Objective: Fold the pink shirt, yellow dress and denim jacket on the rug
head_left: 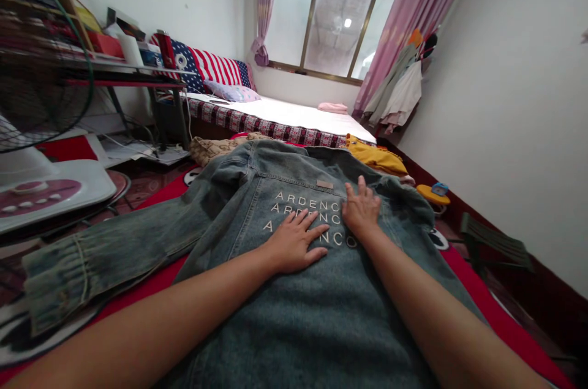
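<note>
A blue denim jacket (294, 291) lies back side up on a red mat (496, 297), its left sleeve (105, 260) stretched out to the side. White lettering runs across the jacket's back. My left hand (294, 243) rests flat on the lettering with its fingers spread, holding nothing. My right hand (361, 208) presses flat on the denim just to the right of it, fingers stretched toward the collar. The two hands lie close together, almost touching.
A fan (37, 70) on a white base stands at the left. A low bed (294, 116) with pillows lies beyond the jacket under the window. A yellow garment (379, 157) and a beige cloth (215, 147) lie near the collar. Clothes hang on the right wall.
</note>
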Motion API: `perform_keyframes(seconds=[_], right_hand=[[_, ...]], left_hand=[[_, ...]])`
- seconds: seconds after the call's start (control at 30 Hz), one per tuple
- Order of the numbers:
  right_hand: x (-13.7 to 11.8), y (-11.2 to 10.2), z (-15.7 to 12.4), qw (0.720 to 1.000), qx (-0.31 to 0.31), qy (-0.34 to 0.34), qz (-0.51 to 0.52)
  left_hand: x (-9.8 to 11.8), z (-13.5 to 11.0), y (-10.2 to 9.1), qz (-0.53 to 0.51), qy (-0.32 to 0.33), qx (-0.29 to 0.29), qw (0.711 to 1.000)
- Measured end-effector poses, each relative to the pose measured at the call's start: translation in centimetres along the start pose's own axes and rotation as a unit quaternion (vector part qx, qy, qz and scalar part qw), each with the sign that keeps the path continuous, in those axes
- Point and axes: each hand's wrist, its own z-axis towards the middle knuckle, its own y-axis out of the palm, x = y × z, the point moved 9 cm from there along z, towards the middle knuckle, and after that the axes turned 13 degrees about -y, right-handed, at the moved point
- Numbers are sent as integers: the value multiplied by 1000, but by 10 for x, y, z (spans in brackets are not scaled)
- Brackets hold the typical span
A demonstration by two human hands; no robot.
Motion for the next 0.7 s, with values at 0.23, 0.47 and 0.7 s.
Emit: perform_keyframes(seconds=[0.23, 0.47, 0.7], right_hand=[[-23, 39, -21, 989, -76, -17, 125], [-14, 39, -18, 986, -31, -21, 165], [-17, 34, -19, 983, -14, -30, 182]], left_hand=[[-4, 1, -1, -35, 1, 13, 999], [-48, 11, -70, 75, -69, 189, 977], [-114, 26, -83, 204, -166, 4, 965]])
